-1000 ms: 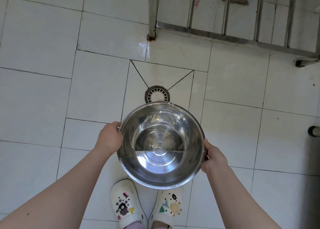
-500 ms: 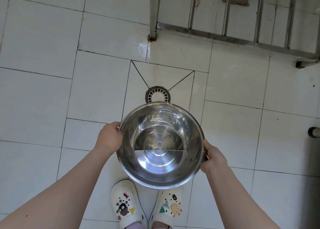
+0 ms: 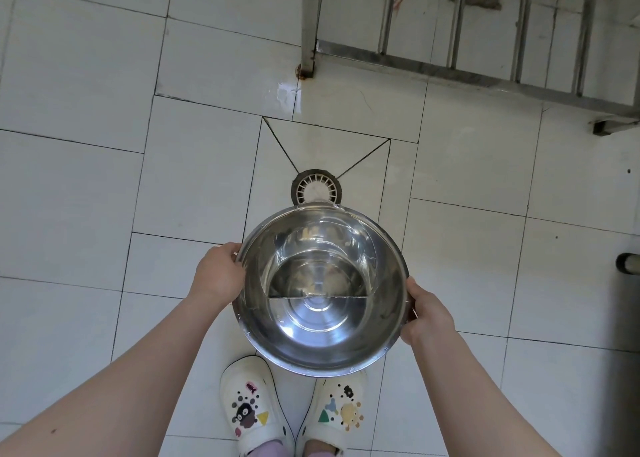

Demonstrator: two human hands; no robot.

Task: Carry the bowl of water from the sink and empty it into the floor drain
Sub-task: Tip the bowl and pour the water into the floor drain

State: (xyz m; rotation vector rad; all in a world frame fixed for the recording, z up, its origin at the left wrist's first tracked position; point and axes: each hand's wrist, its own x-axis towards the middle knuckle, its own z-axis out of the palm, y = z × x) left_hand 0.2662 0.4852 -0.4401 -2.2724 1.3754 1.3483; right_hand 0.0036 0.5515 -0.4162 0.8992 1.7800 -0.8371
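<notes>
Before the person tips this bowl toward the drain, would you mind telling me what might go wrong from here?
1. The round steel bowl of water is held short of the round floor drain, so a quick tip may splash onto the white tiles.
2. The white clogs stand right beneath it and could get wet.
3. The left hand and right hand grip only the rim, which might slip.

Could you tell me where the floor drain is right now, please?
In the head view, the floor drain sits at centre frame in the tiled floor, just beyond the far rim of the steel bowl.
</notes>
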